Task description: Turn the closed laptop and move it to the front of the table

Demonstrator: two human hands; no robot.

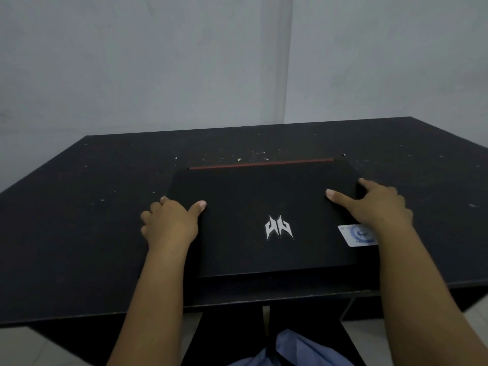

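Note:
A closed black laptop (250,196) lies flat on the dark table (79,207), near the table's front edge. Its lid bears a silver logo and a pale sticker at the right, and a red hinge strip runs along its far side. My left hand (170,223) grips the laptop's left edge, thumb on the lid and fingers curled over the side. My right hand (375,204) holds the right edge the same way, thumb on the lid. Both forearms reach in from below.
The table top is scuffed with small pale flecks, mostly behind the laptop. A grey wall (184,62) stands right behind the table's far edge. Pale floor tiles and blue cloth (290,350) on my lap show below the front edge.

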